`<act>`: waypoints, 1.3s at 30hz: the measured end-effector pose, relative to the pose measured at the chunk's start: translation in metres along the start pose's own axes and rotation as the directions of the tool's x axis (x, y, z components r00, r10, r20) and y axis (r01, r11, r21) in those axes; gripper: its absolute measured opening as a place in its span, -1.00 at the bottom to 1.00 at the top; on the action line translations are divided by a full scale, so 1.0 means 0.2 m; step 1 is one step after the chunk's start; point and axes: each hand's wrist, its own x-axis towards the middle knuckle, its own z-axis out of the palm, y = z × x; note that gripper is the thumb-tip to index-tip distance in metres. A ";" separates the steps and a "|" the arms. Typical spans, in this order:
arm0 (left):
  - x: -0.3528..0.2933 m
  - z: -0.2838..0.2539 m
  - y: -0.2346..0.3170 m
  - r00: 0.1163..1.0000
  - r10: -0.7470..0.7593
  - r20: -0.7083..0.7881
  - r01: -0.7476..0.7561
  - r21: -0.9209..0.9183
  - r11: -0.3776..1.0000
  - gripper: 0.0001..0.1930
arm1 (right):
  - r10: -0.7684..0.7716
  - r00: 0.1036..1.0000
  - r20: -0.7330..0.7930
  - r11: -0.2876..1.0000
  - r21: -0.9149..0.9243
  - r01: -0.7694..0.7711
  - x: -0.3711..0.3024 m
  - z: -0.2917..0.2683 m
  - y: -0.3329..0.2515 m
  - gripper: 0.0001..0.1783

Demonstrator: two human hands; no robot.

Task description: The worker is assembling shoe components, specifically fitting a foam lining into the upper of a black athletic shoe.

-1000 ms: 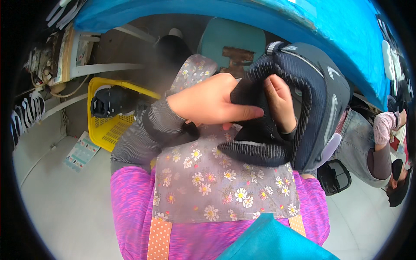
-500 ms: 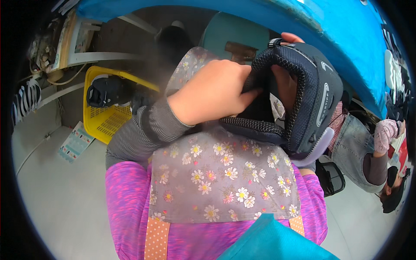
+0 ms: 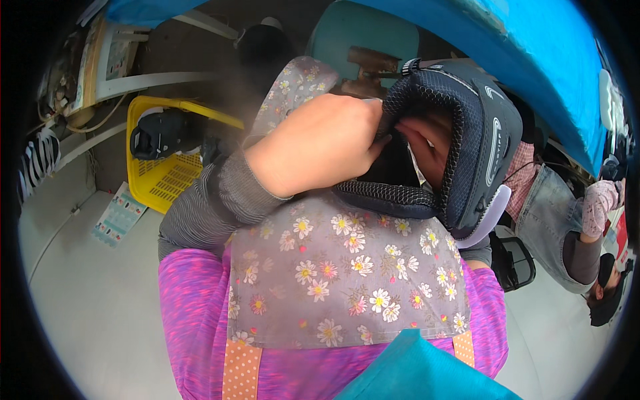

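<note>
I have a dark navy shoe upper above my lap, its padded, mesh-lined opening toward me and a lilac strip along its lower right edge. My left hand comes in from the left with fingers closed on the left edge of the opening; the fingertips are partly hidden inside. Through the opening shows my right hand, its fingers close together against the inside of the upper. The rest of that hand is hidden behind the upper. Whether a small part is pinched between the fingers I cannot tell.
A flowered grey apron covers my lap. On the left stands a yellow basket with dark shoes in it. A blue-covered table curves past the far right. Another person sits at the right. Ahead is a teal stool.
The right fingertips that showed over the upper's far edge have gone from there, and more fingers now show inside the opening. The left hand has shifted slightly left, still gripping.
</note>
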 end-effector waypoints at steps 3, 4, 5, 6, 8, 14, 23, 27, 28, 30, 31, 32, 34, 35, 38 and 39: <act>0.00 -0.01 0.01 1.000 -0.001 0.012 0.001 0.007 1.000 -0.80 | 0.036 0.999 0.030 0.997 0.072 -0.038 0.01 0.00 0.01 -0.81; 0.01 -0.01 0.01 1.000 0.002 0.005 -0.002 0.020 1.000 -0.81 | 0.061 0.997 0.042 0.992 0.109 -0.065 0.02 0.00 0.01 -0.83; 0.01 0.00 0.00 1.000 0.002 0.010 -0.002 0.019 1.000 -0.81 | 0.090 0.994 0.054 0.985 0.145 -0.097 0.02 0.00 0.01 -0.84; 0.01 0.01 0.00 0.999 0.021 -0.029 -0.022 -0.018 1.000 -0.82 | 0.107 0.992 0.059 0.980 0.164 -0.116 0.03 0.00 0.00 -0.84; 0.02 0.02 -0.01 0.997 0.038 -0.065 -0.042 -0.054 0.998 -0.83 | 0.146 0.989 0.028 0.960 0.238 -0.149 0.06 0.02 -0.03 -0.85; 0.03 0.03 -0.01 0.997 -0.082 0.004 0.082 -0.016 0.997 -0.77 | 0.033 0.994 0.105 0.969 0.239 -0.057 0.11 -0.02 0.01 -0.84; 0.04 0.05 -0.02 0.993 -0.110 -0.034 0.105 -0.137 0.985 -0.68 | 0.101 0.994 -0.051 0.987 0.130 -0.094 0.06 0.04 0.00 -0.83; 0.02 0.07 -0.05 0.995 -0.091 0.032 0.095 -0.208 0.974 -0.74 | 0.200 0.979 -0.033 0.961 0.199 -0.190 0.08 0.00 0.01 -0.83; 0.01 0.09 -0.06 0.997 -0.078 0.009 0.078 -0.241 0.967 -0.76 | 0.176 0.984 -0.030 0.969 0.178 -0.168 0.10 0.00 0.01 -0.83; 0.01 0.13 -0.07 0.997 -0.065 -0.030 0.055 -0.263 0.963 -0.77 | 0.132 0.991 -0.031 0.983 0.135 -0.127 0.13 0.00 0.01 -0.82; 0.02 0.14 -0.08 0.996 -0.057 -0.075 0.033 -0.282 0.959 -0.78 | 0.108 0.994 -0.035 0.989 0.109 -0.103 0.13 0.00 0.00 -0.82; 0.01 0.15 -0.08 0.995 -0.057 -0.076 0.033 -0.282 0.959 -0.78 | 0.090 0.995 -0.032 0.992 0.093 -0.087 0.14 0.00 -0.01 -0.82; 0.01 0.15 -0.09 0.997 -0.051 -0.063 0.041 -0.149 0.988 -0.79 | 0.059 0.998 -0.025 0.997 0.059 -0.057 0.16 -0.01 -0.03 -0.81; 0.00 0.15 -0.09 0.997 -0.051 -0.061 0.042 -0.148 0.988 -0.79 | 0.053 0.998 -0.017 0.997 0.049 -0.052 0.17 -0.01 -0.03 -0.81; 0.00 0.10 -0.06 0.997 -0.075 0.007 0.075 -0.058 0.995 -0.79 | 0.024 0.999 0.034 0.999 0.037 -0.025 0.20 -0.02 -0.04 -0.81; 0.01 0.09 -0.05 0.995 -0.090 0.034 0.093 -0.073 0.993 -0.78 | 0.051 0.998 0.027 0.997 0.051 -0.053 0.22 -0.02 -0.06 -0.81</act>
